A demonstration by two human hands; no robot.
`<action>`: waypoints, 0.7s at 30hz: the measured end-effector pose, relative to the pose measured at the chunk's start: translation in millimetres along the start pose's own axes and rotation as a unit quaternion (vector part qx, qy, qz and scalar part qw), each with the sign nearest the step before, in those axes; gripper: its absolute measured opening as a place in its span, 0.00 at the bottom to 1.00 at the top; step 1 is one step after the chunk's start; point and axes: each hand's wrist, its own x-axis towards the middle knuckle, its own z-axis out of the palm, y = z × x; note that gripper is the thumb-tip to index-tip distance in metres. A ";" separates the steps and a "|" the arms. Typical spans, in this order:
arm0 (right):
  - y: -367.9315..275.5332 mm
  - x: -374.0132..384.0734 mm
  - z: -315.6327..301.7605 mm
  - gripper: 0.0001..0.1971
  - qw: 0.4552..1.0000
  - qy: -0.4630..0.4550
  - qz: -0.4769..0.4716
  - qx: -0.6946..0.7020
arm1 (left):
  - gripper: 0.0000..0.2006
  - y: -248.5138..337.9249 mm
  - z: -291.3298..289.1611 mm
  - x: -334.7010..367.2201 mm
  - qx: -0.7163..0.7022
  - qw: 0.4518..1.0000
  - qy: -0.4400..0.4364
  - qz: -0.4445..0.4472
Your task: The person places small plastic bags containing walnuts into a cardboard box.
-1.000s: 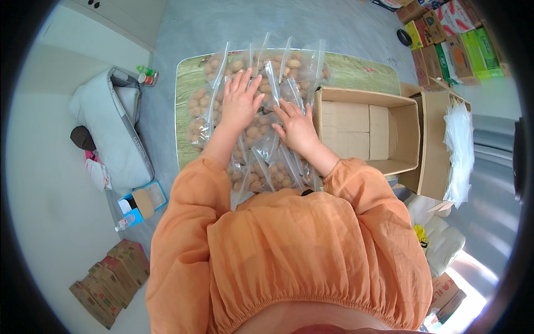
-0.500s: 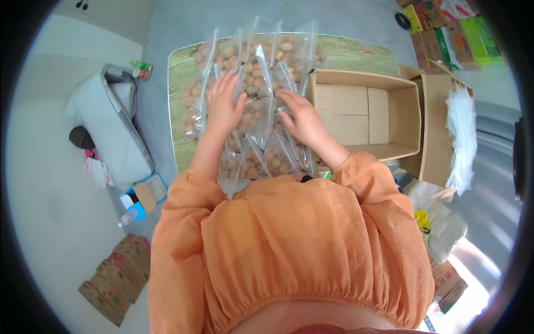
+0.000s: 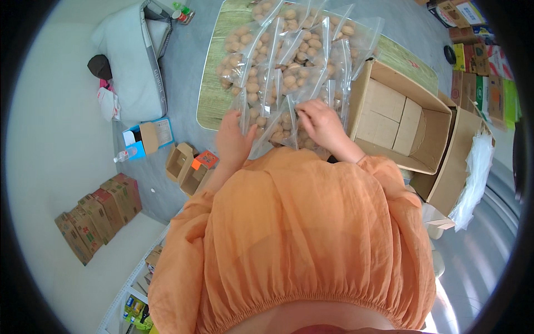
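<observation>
Clear zip bags of walnuts [image 3: 289,80] lie close together in rows on a green wood-grained table [image 3: 214,103], their sealed strips standing up. My left hand [image 3: 233,139] is at the near left corner of the bags, its thumb held apart from the fingers, touching or just beside a bag's edge. Over the near row, my right hand [image 3: 324,125] has its fingers bent together at the plastic of a zip bag [image 3: 303,136]. Exactly how much plastic it pinches is hard to see. My body hides the table's near edge.
An open cardboard box [image 3: 384,119] stands right of the bags, with another carton [image 3: 450,161] and clear plastic bags [image 3: 473,181] beyond. Small open boxes [image 3: 189,167] sit at my left, near a blue box [image 3: 158,133] and folded grey bedding [image 3: 130,67]. Stacked cartons [image 3: 478,61] stand far right.
Both hands have drawn back toward me, from the middle of the bags to the near row. The right fingers, spread before, are now bent together. My view has shifted and turned.
</observation>
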 end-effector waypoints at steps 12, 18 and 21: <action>-30.5 46.5 82.2 0.06 0.955 -0.069 -0.277 -0.082 | 0.17 -61.1 -63.1 16.0 -0.160 0.980 0.032 -0.115; -71.0 30.6 -36.7 0.09 0.993 0.032 0.037 0.106 | 0.19 57.3 -122.8 33.3 -0.376 0.924 0.062 -0.038; -57.1 -3.0 -90.3 0.13 0.923 0.130 0.125 0.338 | 0.18 106.5 -130.6 42.5 -0.371 0.927 0.036 0.052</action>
